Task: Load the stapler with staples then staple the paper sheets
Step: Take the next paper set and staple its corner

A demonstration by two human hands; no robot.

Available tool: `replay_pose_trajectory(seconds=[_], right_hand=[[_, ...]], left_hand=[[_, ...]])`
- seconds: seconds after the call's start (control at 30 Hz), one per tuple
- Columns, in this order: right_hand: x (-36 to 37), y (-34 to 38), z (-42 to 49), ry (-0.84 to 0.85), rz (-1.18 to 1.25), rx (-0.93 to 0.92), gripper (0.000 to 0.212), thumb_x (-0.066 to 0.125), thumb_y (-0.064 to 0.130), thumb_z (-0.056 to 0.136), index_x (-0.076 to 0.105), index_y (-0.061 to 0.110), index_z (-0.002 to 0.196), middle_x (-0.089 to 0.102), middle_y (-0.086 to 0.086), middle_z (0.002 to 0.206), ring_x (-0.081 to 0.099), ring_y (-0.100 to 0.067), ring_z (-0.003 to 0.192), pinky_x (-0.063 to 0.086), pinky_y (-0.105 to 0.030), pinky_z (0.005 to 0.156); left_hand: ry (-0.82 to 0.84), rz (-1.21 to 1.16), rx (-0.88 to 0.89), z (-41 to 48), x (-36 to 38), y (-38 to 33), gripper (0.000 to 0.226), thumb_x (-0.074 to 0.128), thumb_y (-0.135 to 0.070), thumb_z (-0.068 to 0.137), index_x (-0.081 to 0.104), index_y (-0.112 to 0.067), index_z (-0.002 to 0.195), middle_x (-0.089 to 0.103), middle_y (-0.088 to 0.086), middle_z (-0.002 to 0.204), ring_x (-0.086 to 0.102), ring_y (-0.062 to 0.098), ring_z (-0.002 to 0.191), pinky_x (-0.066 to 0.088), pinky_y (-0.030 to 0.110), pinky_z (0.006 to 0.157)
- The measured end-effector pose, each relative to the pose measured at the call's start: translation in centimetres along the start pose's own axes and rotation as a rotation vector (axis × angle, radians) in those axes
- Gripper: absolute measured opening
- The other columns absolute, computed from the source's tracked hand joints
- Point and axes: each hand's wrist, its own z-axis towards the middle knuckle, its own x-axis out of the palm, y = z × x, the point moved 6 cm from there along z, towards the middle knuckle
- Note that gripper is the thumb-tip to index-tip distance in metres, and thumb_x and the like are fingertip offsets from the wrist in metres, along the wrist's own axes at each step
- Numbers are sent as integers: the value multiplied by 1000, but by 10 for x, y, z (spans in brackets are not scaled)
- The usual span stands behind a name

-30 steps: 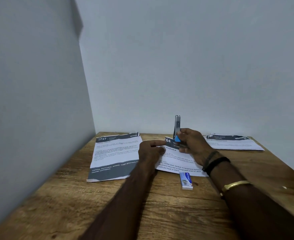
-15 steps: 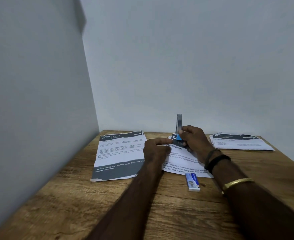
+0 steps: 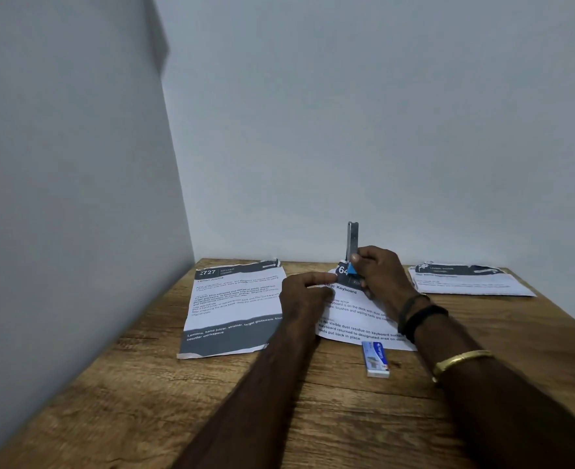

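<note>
A stapler (image 3: 352, 243) stands on the middle paper sheet (image 3: 354, 319), its metal top swung upright and a blue part showing at its base. My right hand (image 3: 381, 275) grips the stapler's lower body from the right. My left hand (image 3: 304, 291) rests on the sheet just left of the stapler, forefinger stretched toward it; what lies under its fingertips is hidden. A small blue-and-white staple box (image 3: 376, 359) lies closed on the wooden table (image 3: 144, 401), at the near edge of that sheet.
Another printed sheet (image 3: 235, 306) lies on the left and a third stack (image 3: 465, 280) at the back right. Grey walls close the table's left side and back. Bare wood runs along the near edge.
The view has drifted slightly. Both hands stay at the stapler with hardly any movement; its top remains upright.
</note>
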Motion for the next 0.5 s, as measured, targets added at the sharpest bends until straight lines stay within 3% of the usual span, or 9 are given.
replay_pose_trajectory(seconds=[0.07,0.17,0.27,0.37,0.5], right_hand=[[-1,-2,-1,8,105,36,17,62,22,99,69,7,105,63,-13,75,51,-22,59,38,-28,45],[-9,-1,-3,-78,238,60,18,65,25,97,69,10,106,69,-14,85,56,-20,58,37,-25,41],[-20,5,-11,-97,125,47,19,72,34,90,74,15,95,73,-12,83,59,-21,60,39,-26,43],[-27,14,-24,48,-125,10,16,76,32,85,77,17,81,74,-3,77,61,-14,59,40,-20,43],[-32,22,-49,223,-473,-58,13,83,34,74,79,22,73,76,6,74,63,-5,65,46,-22,59]], left_hand=[[-17,9,15,1,-1,-1,27,73,7,78,81,-18,85,79,11,93,78,27,78,66,43,75],[-26,31,25,3,-1,-1,28,74,4,80,81,-23,80,80,9,96,78,24,80,66,43,77],[-57,26,43,6,-3,-2,30,69,1,79,79,-27,77,81,5,96,78,24,85,65,45,83],[-85,29,75,12,-5,-2,33,69,-7,72,79,-22,99,77,6,113,74,28,104,59,49,97],[-98,76,94,17,-6,1,67,77,-6,69,63,-15,134,61,9,141,61,28,127,49,46,111]])
